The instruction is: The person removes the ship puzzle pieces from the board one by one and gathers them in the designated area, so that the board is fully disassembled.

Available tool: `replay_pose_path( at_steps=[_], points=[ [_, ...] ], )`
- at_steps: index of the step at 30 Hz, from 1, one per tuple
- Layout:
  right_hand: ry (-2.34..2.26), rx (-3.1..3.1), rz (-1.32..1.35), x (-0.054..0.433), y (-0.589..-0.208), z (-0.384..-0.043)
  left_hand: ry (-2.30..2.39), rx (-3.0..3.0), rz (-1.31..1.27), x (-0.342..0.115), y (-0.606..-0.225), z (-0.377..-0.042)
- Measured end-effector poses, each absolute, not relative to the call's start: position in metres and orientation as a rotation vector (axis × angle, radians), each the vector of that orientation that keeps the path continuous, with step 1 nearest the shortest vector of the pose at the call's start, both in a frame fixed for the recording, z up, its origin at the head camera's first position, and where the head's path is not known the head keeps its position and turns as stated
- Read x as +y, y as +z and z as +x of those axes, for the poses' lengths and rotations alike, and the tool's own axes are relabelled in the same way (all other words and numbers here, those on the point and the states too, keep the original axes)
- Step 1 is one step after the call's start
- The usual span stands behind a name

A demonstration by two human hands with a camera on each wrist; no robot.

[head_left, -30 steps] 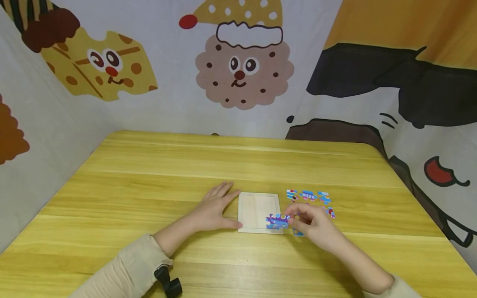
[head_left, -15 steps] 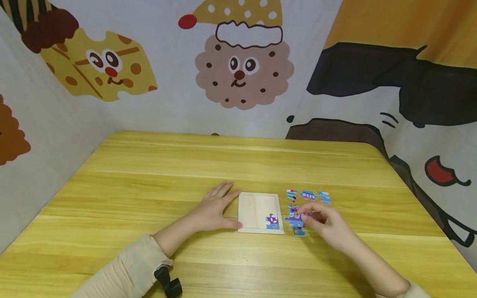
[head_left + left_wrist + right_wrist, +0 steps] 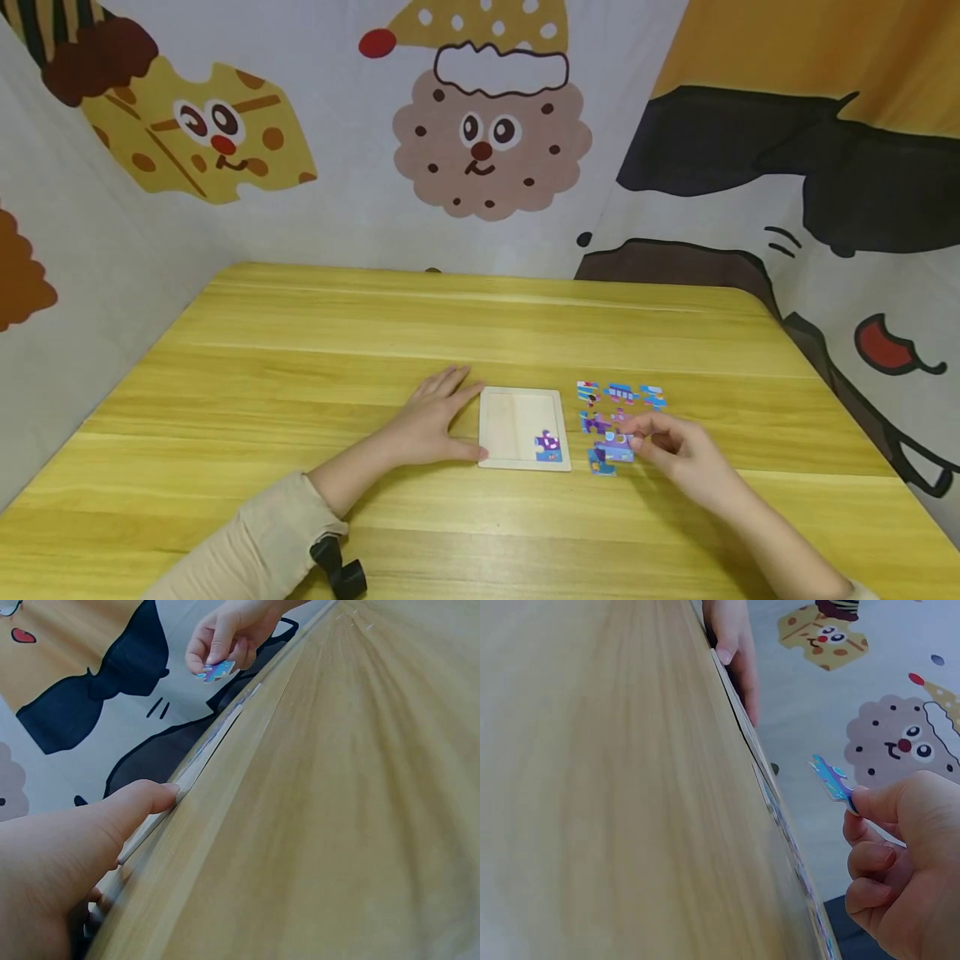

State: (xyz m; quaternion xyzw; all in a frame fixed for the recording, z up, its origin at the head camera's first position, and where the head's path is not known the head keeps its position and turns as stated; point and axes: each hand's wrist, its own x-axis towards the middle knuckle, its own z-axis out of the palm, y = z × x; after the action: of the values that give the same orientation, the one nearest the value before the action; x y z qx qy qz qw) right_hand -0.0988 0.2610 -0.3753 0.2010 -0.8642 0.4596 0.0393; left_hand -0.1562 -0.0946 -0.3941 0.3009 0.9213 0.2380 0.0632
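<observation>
My right hand pinches a purple and blue jigsaw piece between thumb and fingertips. It is held raised above the loose puzzle pieces, and the right wrist view shows the same jigsaw piece well above the table. My left hand is spread along the left side of a pale wooden puzzle tray. Its thumb touches the lower left corner and its index finger the upper left one. One purple and blue puzzle piece lies in the tray's lower right corner.
Several loose puzzle pieces lie in rows right of the tray, some hidden behind the right hand. A black strap hangs from the left sleeve. The wooden table ends at a printed cloth behind.
My right hand has moved right with the held jigsaw piece, from over the tray's right edge to over the loose pieces. The piece in the tray's corner now shows fully. My left hand stays put.
</observation>
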Motion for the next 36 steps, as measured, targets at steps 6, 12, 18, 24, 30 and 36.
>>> replay_pose_path(
  at_steps=[6,12,18,24,30,36],
  points=[
    [1.367,-2.699,0.562,0.272,-0.377,-0.099,0.716,2.787,0.909,-0.095,-0.395,-0.156],
    [1.366,-2.721,0.563,0.282,-0.378,-0.100,0.726,2.785,0.907,-0.094,-0.396,-0.156],
    [1.346,-2.762,0.545,0.291,-0.381,-0.100,0.722,2.793,0.906,-0.094,-0.396,-0.155],
    [1.339,-2.801,0.551,0.296,-0.384,-0.101,0.717,2.796,0.908,-0.094,-0.396,-0.156],
    [1.337,-2.805,0.551,0.298,-0.387,-0.103,0.712,2.793,0.904,-0.094,-0.395,-0.155],
    [1.344,-2.812,0.586,0.298,-0.389,-0.102,0.713,2.788,0.903,-0.094,-0.395,-0.155]
  ],
)
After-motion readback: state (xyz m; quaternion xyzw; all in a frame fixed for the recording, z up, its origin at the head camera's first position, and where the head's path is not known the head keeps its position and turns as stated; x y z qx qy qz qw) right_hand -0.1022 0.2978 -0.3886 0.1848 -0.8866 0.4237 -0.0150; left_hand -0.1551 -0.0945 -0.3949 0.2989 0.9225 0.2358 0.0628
